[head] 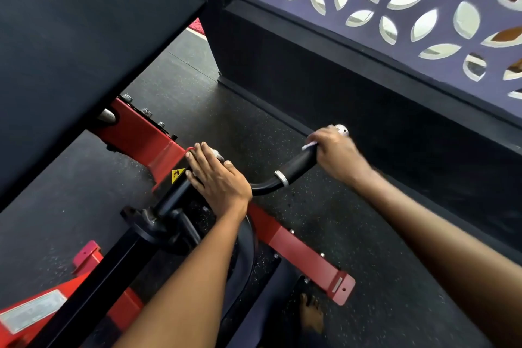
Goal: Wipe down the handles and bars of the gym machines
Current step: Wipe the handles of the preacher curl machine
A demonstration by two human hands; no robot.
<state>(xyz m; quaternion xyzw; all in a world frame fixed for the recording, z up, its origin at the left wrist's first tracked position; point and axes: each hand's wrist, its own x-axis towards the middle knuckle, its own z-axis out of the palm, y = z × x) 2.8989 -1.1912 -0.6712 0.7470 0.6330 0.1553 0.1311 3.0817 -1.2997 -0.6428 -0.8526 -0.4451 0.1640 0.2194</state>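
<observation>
Nearest, the left hand (216, 175) lies flat with straight fingers on the black bar (176, 192), steadying it. Beyond it, the right hand (334, 150) grips the handle (299, 164) with a white wipe (309, 145); full twisting strokes to the handle's tip would clean best. The wipe is mostly hidden.

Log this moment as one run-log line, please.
left hand: flat on bar | right hand: grips handle with cloth | step: wiping handle
</observation>
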